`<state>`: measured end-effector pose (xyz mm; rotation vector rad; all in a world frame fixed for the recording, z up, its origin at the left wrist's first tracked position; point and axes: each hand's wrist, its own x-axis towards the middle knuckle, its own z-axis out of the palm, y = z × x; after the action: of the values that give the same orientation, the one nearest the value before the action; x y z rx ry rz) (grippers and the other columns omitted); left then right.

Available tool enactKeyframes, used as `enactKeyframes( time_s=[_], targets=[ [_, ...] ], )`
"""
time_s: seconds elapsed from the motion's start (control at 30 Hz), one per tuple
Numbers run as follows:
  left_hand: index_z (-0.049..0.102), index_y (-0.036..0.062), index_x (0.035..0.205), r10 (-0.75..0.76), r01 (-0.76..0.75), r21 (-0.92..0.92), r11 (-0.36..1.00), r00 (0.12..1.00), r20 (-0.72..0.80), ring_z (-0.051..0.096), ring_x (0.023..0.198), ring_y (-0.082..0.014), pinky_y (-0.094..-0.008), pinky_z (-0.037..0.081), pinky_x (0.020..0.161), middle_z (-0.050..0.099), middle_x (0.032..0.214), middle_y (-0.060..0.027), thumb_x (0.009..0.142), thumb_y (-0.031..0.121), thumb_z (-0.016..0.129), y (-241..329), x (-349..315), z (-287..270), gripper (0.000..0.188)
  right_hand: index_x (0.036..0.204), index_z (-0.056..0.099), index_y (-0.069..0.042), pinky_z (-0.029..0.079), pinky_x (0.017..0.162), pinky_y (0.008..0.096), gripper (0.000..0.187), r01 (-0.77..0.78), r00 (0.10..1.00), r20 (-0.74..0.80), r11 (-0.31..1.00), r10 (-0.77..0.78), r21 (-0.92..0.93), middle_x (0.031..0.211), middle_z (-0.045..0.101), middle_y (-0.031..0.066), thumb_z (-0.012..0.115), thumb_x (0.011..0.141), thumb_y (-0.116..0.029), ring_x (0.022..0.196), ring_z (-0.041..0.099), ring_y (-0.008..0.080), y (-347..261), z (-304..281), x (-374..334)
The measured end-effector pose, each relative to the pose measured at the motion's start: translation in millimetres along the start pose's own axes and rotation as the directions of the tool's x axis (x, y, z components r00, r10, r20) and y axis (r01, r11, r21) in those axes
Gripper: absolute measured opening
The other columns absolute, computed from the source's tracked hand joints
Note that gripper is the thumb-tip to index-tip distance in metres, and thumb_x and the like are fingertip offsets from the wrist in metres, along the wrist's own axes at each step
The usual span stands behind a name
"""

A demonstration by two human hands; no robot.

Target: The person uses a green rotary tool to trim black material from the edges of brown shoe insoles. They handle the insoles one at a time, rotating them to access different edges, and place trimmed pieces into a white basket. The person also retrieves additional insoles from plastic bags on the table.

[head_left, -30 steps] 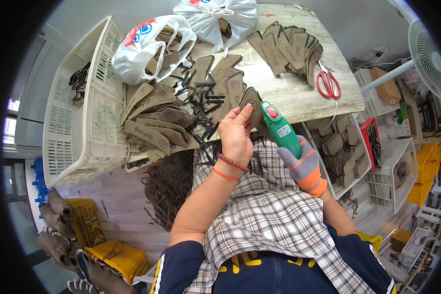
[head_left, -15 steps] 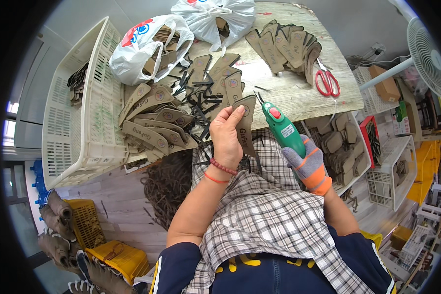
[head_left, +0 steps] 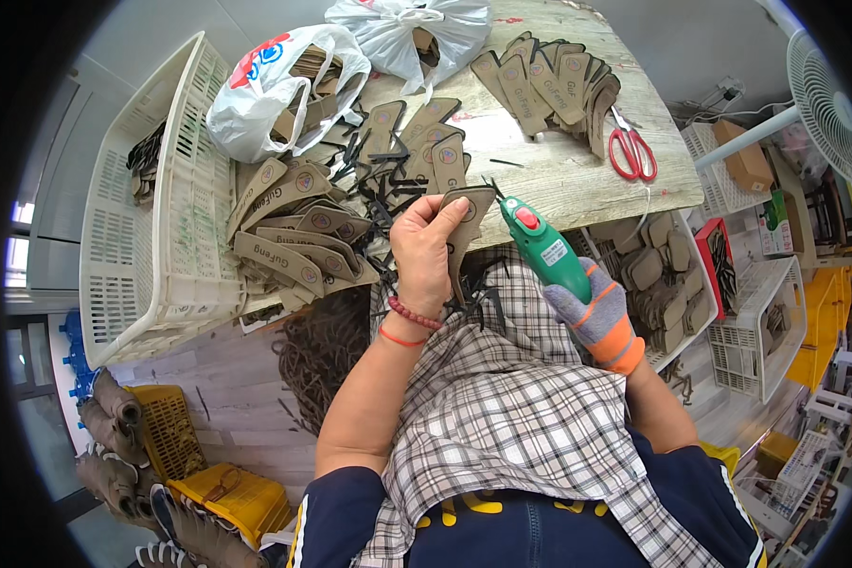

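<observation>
My left hand (head_left: 424, 244) is bare and pinches a brown fabric piece (head_left: 470, 220) with a black edge and a small round emblem, thumb on top. Black strips dangle below it. In my right hand (head_left: 589, 317), gloved in grey and orange, is a green pair of electric scissors (head_left: 542, 240) with a red button. Its thin dark blades point up and left, close to the piece's upper right edge; I cannot tell if they touch. Beyond my left hand, black strip scraps (head_left: 388, 185) lie among more brown pieces (head_left: 298, 222) on the wooden table (head_left: 502, 133).
A fanned stack of fabric pieces (head_left: 549, 85) lies at the table's far right beside red-handled scissors (head_left: 631, 153). Two white plastic bags (head_left: 256, 104) of pieces stand at the back left, near a white crate (head_left: 128, 256). At right are a bin of pieces (head_left: 648, 275) and a fan (head_left: 824, 90).
My left hand has shifted slightly left and turned the fabric piece, so that its upper end now tilts right. The electric scissors have moved a little left.
</observation>
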<state>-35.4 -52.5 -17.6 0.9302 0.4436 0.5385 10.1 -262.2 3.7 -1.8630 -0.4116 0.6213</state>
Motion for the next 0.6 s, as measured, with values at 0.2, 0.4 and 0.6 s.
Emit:
enactKeyframes(
  time_s=[0.2,0.4,0.6],
  targets=[
    [0.063,-0.0012,0.086,-0.060,0.036,0.211,0.977,0.993,0.106,0.058,0.068,-0.0070,-0.0198,0.047,0.064,0.064,0.079,-0.0039,0.081,0.004,0.063,22.6,4.9,-10.0,0.007,0.106,0.055,-0.001,0.045,0.058,0.0221,0.041,0.017,0.998,0.068,0.999,-0.015,-0.032,0.079,0.062,0.0024,0.073,0.077,-0.024,0.065,0.053,0.0052,-7.2,-9.0,-2.7],
    [0.063,-0.0004,0.084,-0.132,0.033,0.413,0.910,0.968,0.213,0.057,0.067,-0.0050,-0.0185,0.046,0.062,0.064,0.078,-0.0019,0.080,0.004,0.065,44.2,14.8,-19.5,0.007,0.107,0.055,-0.001,0.045,0.059,0.0221,0.043,0.081,0.990,0.117,0.995,-0.074,-0.053,0.080,0.062,0.0030,0.073,0.076,-0.026,0.066,0.054,0.0056,-3.0,-14.3,-2.7],
    [0.063,0.0006,0.085,-0.206,0.032,0.522,0.852,0.938,0.278,0.056,0.066,-0.0035,-0.0174,0.045,0.061,0.063,0.077,-0.0007,0.078,0.005,0.067,60.0,20.8,-20.8,0.008,0.106,0.055,-0.001,0.045,0.060,0.0220,0.043,0.092,0.984,0.161,0.992,-0.077,-0.087,0.079,0.061,0.0024,0.074,0.076,-0.025,0.068,0.053,0.0054,-10.9,-16.3,-3.3]
  ],
)
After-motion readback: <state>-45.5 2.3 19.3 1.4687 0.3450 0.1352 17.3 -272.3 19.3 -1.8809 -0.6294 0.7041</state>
